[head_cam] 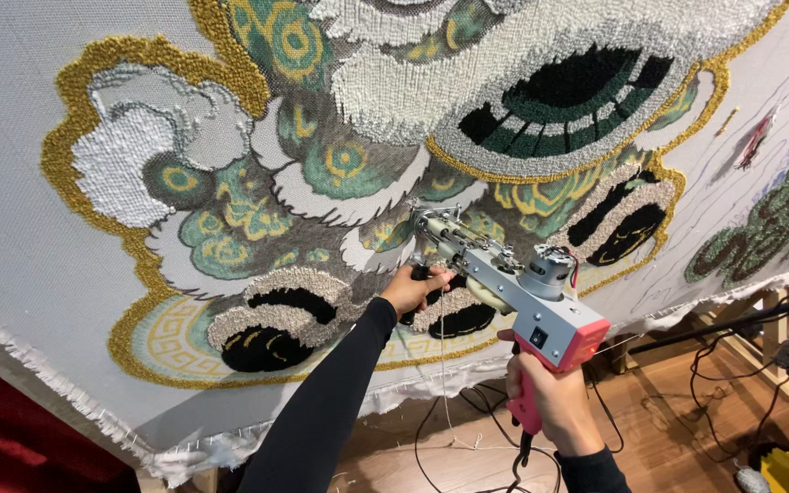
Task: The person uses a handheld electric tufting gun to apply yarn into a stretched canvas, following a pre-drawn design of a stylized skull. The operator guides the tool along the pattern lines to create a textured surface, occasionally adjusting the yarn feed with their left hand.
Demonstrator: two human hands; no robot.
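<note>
Left hand (417, 290) wrapped round the front grip, right hand (554, 402) clenched on the pink handle low in the frame's right half. Tufting gun (504, 278) pressed needle-first into the stretched backing cloth (11, 228), centre frame. Mid-tufting, by the look; steady forward pressure needed next. Both forearms raised, left sleeve (331, 402) angled up. Cables (468, 429) trailing over the wooden floor (678, 429).

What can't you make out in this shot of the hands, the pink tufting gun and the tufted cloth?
Head view only:
- Needle tip of the pink-handled metal tufting gun: too small to tell if it touches the stretched grey tufting cloth.
- Left hand: fingers wrap the front grip, hiding it.
- Right hand: trigger covered.
- Design top: cut off by the frame edge.
</note>
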